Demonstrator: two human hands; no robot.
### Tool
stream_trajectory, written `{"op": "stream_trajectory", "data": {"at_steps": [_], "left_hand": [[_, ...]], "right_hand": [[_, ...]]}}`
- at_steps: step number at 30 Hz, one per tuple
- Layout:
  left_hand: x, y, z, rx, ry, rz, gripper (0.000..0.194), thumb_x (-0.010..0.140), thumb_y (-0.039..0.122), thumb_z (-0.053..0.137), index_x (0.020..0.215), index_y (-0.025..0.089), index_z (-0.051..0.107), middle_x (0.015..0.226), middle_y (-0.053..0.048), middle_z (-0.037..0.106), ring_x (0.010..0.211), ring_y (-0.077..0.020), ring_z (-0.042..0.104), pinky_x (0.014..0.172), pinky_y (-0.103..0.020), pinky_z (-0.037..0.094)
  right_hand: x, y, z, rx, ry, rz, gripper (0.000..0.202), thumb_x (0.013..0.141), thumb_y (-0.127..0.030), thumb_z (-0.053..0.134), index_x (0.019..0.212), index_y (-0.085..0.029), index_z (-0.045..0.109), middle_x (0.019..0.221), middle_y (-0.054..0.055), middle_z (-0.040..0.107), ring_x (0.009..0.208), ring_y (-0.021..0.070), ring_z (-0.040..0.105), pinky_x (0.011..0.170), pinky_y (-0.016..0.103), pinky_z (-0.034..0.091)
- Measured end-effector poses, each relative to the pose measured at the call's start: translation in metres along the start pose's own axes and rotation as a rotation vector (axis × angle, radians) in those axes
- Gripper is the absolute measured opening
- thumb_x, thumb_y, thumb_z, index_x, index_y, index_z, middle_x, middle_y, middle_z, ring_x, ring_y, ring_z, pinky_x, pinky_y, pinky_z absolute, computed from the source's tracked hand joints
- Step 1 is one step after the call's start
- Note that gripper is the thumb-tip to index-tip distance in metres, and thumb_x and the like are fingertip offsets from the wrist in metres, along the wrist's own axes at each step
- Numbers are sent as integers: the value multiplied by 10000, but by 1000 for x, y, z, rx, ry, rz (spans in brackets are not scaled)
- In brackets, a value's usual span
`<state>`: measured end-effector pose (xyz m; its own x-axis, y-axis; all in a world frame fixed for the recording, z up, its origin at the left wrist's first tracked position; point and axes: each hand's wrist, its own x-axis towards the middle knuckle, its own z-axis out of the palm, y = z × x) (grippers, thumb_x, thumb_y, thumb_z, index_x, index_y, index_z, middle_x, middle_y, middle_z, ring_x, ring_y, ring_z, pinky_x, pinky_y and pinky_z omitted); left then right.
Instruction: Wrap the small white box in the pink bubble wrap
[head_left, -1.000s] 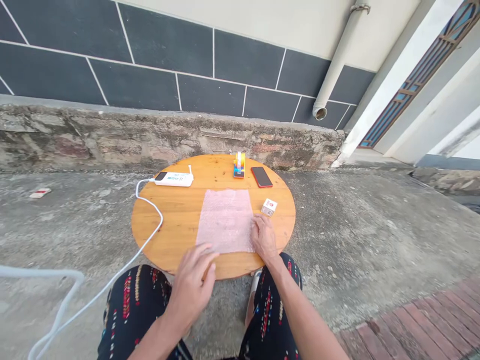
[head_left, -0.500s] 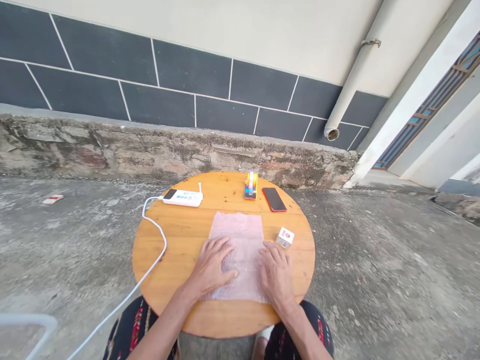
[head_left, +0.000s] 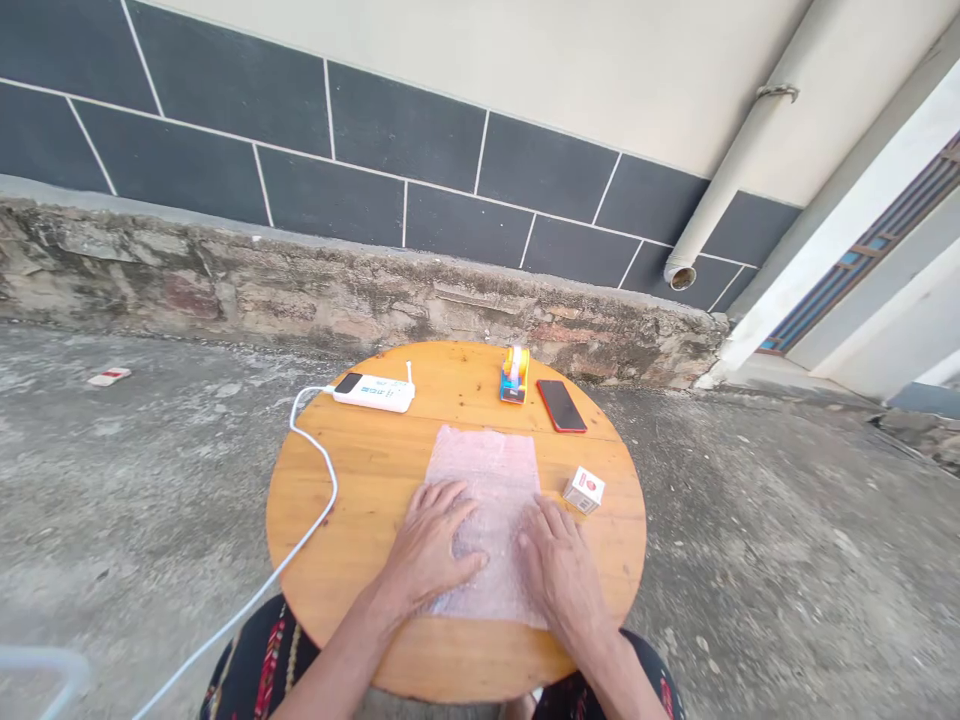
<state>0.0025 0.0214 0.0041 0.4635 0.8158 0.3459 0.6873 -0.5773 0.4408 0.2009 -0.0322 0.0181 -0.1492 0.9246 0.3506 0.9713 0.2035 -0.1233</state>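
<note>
A sheet of pinkish bubble wrap (head_left: 491,510) lies flat on the round wooden table (head_left: 352,570). On its left edge rests my left hand (head_left: 436,545), palm down with the fingers spread. My right hand (head_left: 559,560) lies along the right edge of the wrap, fingers stretched out flat. Just beyond my right fingertips stands a small white box (head_left: 584,490) with red print. Neither hand grasps anything.
Near the table's far edge are a white device (head_left: 375,392) with a cable (head_left: 330,480), a tape dispenser (head_left: 514,375) and a red-edged phone (head_left: 561,405). A low stone ledge and tiled wall stand behind; a drainpipe (head_left: 720,200) hangs at right.
The camera view has tilted slightly, so the table and its things appear shifted a little to the right. Both hands stay flat on the bubble wrap.
</note>
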Motion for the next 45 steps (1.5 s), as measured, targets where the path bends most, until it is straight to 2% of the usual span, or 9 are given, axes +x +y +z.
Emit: {"op": "stream_trajectory", "data": {"at_steps": [3, 5, 8, 11, 15, 20, 25, 34, 45], "left_hand": [[-1, -2, 2, 22, 22, 14, 526, 650, 361, 713, 1151, 233, 614, 1348, -77, 526, 1243, -309, 440, 1076, -509, 307], [-1, -3, 3, 36, 29, 35, 516, 654, 359, 707, 1147, 234, 613, 1343, -77, 531, 1231, -314, 449, 1064, -515, 322], [0, -4, 5, 54, 32, 58, 509, 657, 356, 703, 1142, 230, 615, 1342, -82, 533, 1222, -319, 456, 1053, -525, 332], [2, -4, 3, 60, 14, 58, 503, 663, 356, 701, 1141, 222, 623, 1336, -91, 537, 1219, -321, 461, 1044, -527, 345], [0, -9, -8, 46, 20, 59, 486, 732, 369, 653, 1187, 205, 602, 1365, -111, 508, 1253, -319, 444, 1053, -526, 348], [-27, -19, -19, 13, 84, -15, 318, 822, 279, 547, 1122, 211, 628, 1246, -92, 597, 1155, -268, 533, 985, -468, 435], [-44, -18, -14, -13, 99, -39, 287, 771, 226, 586, 1049, 218, 656, 1225, -85, 599, 1156, -266, 521, 994, -460, 428], [-44, -14, -17, -36, 101, -48, 307, 754, 207, 596, 1055, 234, 649, 1243, -76, 575, 1174, -270, 492, 1006, -466, 402], [-43, -14, -18, -66, 107, -45, 311, 746, 194, 596, 1048, 247, 647, 1243, -60, 569, 1176, -266, 474, 1018, -458, 381]], "right_hand": [[-18, -6, -7, 107, -62, -119, 336, 871, -188, 501, 1196, -217, 578, 1305, 85, 565, 1187, 277, 507, 973, 455, 404], [-25, 6, -12, 143, -21, -62, 267, 889, -199, 475, 1112, -227, 619, 1222, 74, 617, 1127, 259, 551, 952, 445, 422], [-27, 46, -22, 144, 150, 110, 248, 905, -226, 432, 1053, -215, 630, 1186, 97, 618, 1095, 260, 570, 927, 445, 444], [-18, 86, -27, 202, 245, 213, 356, 856, -263, 478, 1202, -217, 551, 1292, 103, 542, 1161, 277, 529, 974, 473, 425], [4, 109, -13, 380, 265, 279, 558, 766, -329, 579, 1292, -182, 467, 1315, 134, 513, 1234, 303, 468, 1025, 499, 382], [12, 114, 4, 508, 235, 336, 535, 759, -344, 570, 1257, -160, 500, 1152, 134, 622, 1015, 278, 619, 884, 465, 498], [9, 95, -5, 671, 213, 372, 513, 796, -363, 579, 1255, -151, 497, 1121, 135, 642, 853, 233, 662, 756, 403, 552], [39, 1, -3, 730, 18, -11, 448, 773, -188, 554, 1219, -219, 528, 1212, 68, 609, 1028, 217, 599, 899, 385, 486], [41, -4, 11, 647, -49, -65, 475, 757, -133, 547, 1223, -218, 518, 1254, 82, 591, 1160, 236, 550, 991, 416, 421]]}}
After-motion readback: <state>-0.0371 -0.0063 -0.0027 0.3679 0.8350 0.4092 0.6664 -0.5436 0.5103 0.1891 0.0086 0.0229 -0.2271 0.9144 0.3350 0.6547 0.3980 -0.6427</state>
